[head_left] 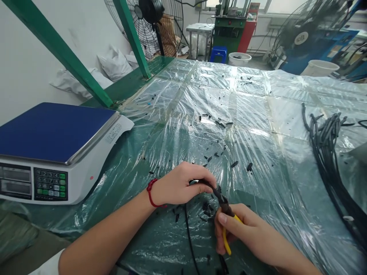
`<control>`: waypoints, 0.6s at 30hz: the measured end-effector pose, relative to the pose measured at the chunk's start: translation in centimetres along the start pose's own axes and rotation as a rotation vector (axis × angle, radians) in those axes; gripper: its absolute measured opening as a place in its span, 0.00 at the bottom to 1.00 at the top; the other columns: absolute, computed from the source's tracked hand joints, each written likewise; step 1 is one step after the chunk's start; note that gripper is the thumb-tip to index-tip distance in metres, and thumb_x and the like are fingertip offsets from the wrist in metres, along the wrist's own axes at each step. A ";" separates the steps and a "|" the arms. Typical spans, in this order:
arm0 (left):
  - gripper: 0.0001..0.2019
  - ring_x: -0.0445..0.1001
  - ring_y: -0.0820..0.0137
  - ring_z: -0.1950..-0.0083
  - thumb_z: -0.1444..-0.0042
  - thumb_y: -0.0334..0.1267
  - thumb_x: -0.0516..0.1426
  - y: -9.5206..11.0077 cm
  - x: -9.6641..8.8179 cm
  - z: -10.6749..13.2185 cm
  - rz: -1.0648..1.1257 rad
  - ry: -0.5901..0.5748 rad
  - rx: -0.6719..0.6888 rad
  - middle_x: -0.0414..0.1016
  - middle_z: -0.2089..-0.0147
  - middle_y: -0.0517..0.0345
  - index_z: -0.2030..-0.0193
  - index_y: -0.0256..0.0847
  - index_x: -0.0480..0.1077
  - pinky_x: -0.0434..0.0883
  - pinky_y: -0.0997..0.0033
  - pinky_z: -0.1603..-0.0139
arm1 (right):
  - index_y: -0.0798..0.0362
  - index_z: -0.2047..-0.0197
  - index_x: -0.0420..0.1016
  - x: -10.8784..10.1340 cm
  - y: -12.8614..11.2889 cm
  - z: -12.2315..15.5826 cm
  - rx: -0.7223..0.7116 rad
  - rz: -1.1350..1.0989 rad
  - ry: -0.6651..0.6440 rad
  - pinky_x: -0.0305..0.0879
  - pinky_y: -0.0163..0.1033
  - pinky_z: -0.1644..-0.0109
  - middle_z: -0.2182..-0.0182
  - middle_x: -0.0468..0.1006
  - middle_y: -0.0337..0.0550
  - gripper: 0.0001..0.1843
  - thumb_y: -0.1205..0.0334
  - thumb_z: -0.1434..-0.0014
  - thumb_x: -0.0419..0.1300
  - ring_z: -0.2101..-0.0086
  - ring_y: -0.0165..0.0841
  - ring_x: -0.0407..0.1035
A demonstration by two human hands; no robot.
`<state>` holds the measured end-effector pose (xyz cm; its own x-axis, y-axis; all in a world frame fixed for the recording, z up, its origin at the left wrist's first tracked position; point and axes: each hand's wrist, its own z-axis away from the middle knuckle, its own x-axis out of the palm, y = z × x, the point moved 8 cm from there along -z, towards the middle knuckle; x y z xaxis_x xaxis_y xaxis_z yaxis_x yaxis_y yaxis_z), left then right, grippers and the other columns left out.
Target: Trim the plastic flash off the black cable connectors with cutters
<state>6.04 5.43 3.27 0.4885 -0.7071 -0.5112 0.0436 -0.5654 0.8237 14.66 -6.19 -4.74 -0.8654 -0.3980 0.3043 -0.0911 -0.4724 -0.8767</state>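
Note:
Near the middle front of the table, my left hand (183,185) is closed on a black cable (187,229), whose length hangs down toward the front edge. The cable's end pokes out past my fingertips. My right hand (243,229) grips cutting pliers (229,217) with yellow handles and dark jaws. Those jaws are at the cable end, just right of my left fingertips; whether they are closed on it I cannot tell. Small black scraps (208,210) lie on the plastic sheet (177,145) beneath and around both hands.
A scale (57,133) with a blue plate stands at the left. On the right lies a bundle of black cables (327,149). More black scraps (220,123) dot the table further back. Green posts (132,38) rise at the left edge; fans, machines and white buckets (239,59) are behind.

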 end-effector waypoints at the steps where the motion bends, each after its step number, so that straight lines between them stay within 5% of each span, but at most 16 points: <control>1: 0.04 0.80 0.71 0.64 0.38 0.29 0.61 -0.1 0.0 0.0 -0.005 -0.006 -0.010 0.83 0.63 0.56 0.59 0.40 0.77 0.74 0.75 0.59 | 0.56 0.67 0.75 -0.1 -0.2 0.1 -0.004 0.020 0.014 0.67 0.37 0.61 0.73 0.78 0.42 0.27 0.41 0.30 0.52 0.70 0.32 0.72; 9: 0.05 0.80 0.70 0.63 0.36 0.30 0.59 -0.2 0.4 -0.1 -0.066 -0.063 -0.015 0.83 0.63 0.56 0.59 0.40 0.77 0.74 0.74 0.58 | 0.56 0.66 0.74 -0.7 -0.3 0.2 0.061 0.077 0.044 0.68 0.38 0.60 0.73 0.78 0.43 0.27 0.41 0.29 0.50 0.70 0.32 0.72; 18: 0.04 0.80 0.71 0.64 0.36 0.31 0.60 0.0 1.1 -0.2 0.054 -0.119 -0.026 0.83 0.64 0.56 0.59 0.40 0.77 0.75 0.75 0.59 | 0.58 0.68 0.75 0.5 1.3 0.7 0.170 -0.170 -0.212 0.65 0.32 0.72 0.81 0.76 0.43 0.31 0.40 0.31 0.49 0.80 0.29 0.70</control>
<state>6.78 4.73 2.75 0.3842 -0.7824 -0.4902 0.0435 -0.5150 0.8561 14.45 -7.49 -5.45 -0.7215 -0.4483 0.5277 -0.1264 -0.6640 -0.7370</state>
